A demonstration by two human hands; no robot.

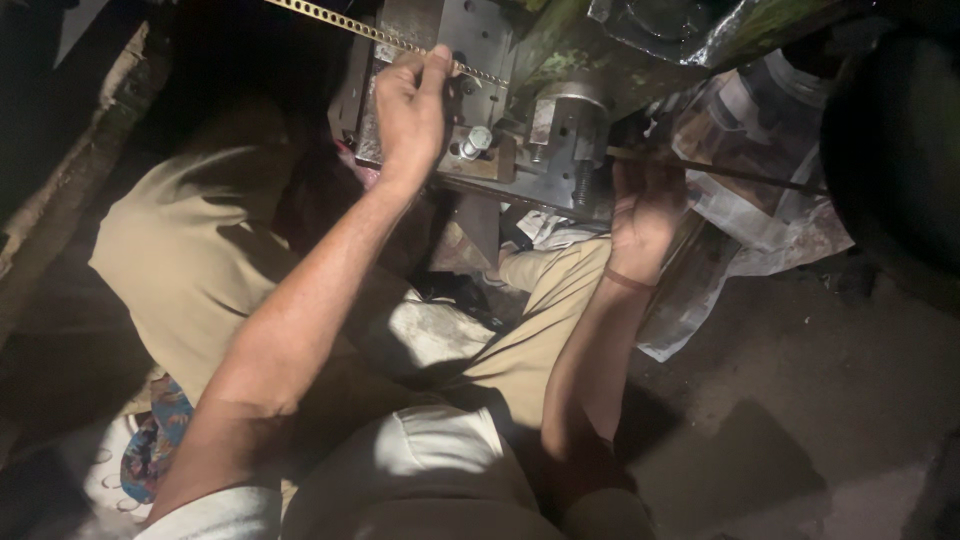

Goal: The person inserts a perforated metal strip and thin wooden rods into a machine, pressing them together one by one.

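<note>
My left hand (410,105) pinches a thin, perforated brass-coloured metal strip (340,22) that runs diagonally from the upper left into a steel press machine (520,110). My right hand (645,205) is wrapped around a dark metal rod (740,172) that sticks out to the right from the machine's cylindrical part (570,120). A thin band circles my right wrist. A bolt head (477,140) on the machine shows just right of my left hand. My legs in tan trousers fill the lower middle.
Crumpled plastic sheeting and paper (760,190) lie right of the machine. A big dark round shape (900,140) stands at the far right. Dark bare floor (800,400) spreads lower right. Patterned cloth (150,450) lies at lower left; a rough wall edge (60,190) runs along the left.
</note>
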